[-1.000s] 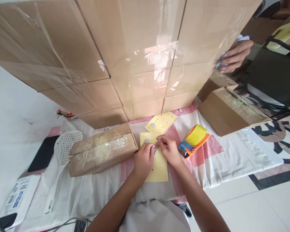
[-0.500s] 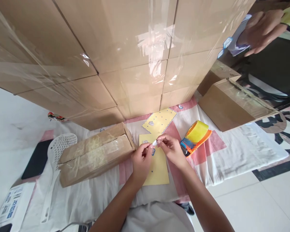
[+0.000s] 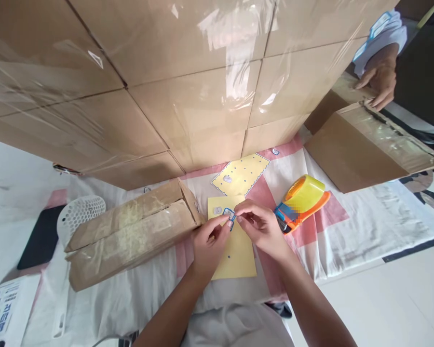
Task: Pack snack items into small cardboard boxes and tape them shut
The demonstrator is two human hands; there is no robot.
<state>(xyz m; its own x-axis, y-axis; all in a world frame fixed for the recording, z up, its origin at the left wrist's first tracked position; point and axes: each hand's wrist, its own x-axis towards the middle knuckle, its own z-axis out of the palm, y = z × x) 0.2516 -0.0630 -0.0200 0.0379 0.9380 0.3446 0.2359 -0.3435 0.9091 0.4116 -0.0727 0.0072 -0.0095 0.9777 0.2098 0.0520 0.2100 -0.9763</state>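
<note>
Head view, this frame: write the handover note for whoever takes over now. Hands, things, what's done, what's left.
Left hand and right hand: both pinch one small blue-edged sticker at the fingertips, just above the near yellow sheet.
Things: far sheet lies by the box stack; tape dispenser right of the hands; long carton left.
Done: sticker is in the grip, seemingly off the sheet.
Left: sticker not yet stuck anywhere; each sheet shows one more.

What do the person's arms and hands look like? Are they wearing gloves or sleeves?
No gloves and no sleeves show. The left hand and right hand are bare, and both forearms are uncovered up to the picture's bottom edge. No rings, watch or bracelets show. Fingernails look short and plain.
</note>
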